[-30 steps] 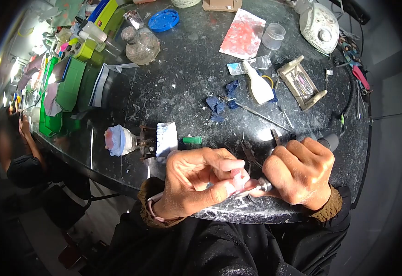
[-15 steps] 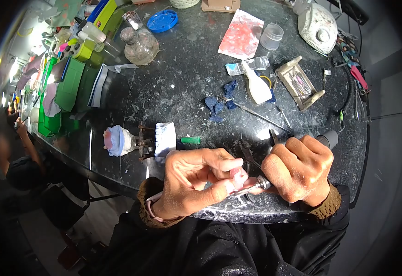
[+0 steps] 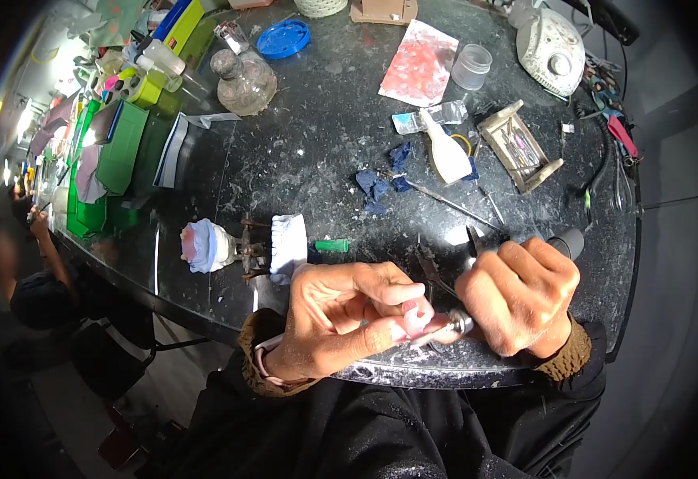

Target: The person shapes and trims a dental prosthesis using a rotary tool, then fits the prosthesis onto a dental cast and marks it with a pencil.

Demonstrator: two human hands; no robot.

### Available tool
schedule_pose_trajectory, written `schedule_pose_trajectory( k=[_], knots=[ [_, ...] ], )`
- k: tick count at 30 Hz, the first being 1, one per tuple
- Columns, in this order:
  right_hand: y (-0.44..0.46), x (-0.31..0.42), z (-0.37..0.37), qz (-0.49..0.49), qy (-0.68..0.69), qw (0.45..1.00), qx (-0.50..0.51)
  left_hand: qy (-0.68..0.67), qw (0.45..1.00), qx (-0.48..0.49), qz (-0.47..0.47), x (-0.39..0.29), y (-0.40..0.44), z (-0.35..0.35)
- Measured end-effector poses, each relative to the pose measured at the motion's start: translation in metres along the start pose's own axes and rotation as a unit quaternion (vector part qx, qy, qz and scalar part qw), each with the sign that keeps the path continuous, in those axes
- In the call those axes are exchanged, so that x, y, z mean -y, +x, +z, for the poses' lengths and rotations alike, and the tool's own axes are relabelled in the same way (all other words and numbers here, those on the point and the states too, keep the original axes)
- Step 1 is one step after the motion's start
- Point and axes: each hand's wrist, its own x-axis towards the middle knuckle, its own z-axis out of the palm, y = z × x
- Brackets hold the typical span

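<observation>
My left hand (image 3: 341,319) pinches a small pink-and-white denture piece (image 3: 417,317) between thumb and fingers near the table's front edge. A rotary handpiece (image 3: 462,322) is wrapped in my right hand (image 3: 518,299), its metal nose pointing left and its grey rear end showing behind the knuckles. The pale, blurred tip of the handpiece lies right beside the denture piece; I cannot tell whether they touch. Just beyond my left hand stands an articulator (image 3: 247,249) with plaster dental models, one with blue and pink material. A green cylinder (image 3: 332,245) lies next to it.
Beyond my hands lie a white squeeze bottle (image 3: 447,156), blue scraps (image 3: 372,188), thin metal tools and a tool rack (image 3: 520,148). Farther back are a glass burner (image 3: 245,84), a blue lid (image 3: 283,38) and a white control unit (image 3: 551,52). Green bins (image 3: 121,148) stand left; another person's arm (image 3: 45,239) shows there.
The denture piece has turned slightly in my left fingers, and the handpiece tip has shifted a little beside it. Both hands stay in nearly the same place.
</observation>
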Motion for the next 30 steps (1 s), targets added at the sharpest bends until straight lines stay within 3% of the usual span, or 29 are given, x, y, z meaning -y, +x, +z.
schedule_pose_trajectory(
  k=[5, 14, 24, 30],
  knots=[
    [0.001, 0.001, -0.004, -0.017, 0.004, 1.0, 0.021, -0.018, 1.0, -0.016, -0.01, -0.002, -0.001, 0.002],
    [0.002, 0.0, 0.0, 0.05, -0.01, 0.998, 0.032, 0.131, 0.99, -0.049, 0.032, -0.003, 0.0, 0.002],
    [-0.002, -0.006, 0.0, -0.029, -0.017, 0.998, 0.045, 0.108, 0.992, -0.069, -0.004, -0.003, -0.001, 0.004],
    [0.003, -0.001, -0.002, 0.024, -0.028, 0.999, 0.038, 0.117, 0.991, -0.069, -0.004, -0.004, 0.0, 0.004]
  ],
)
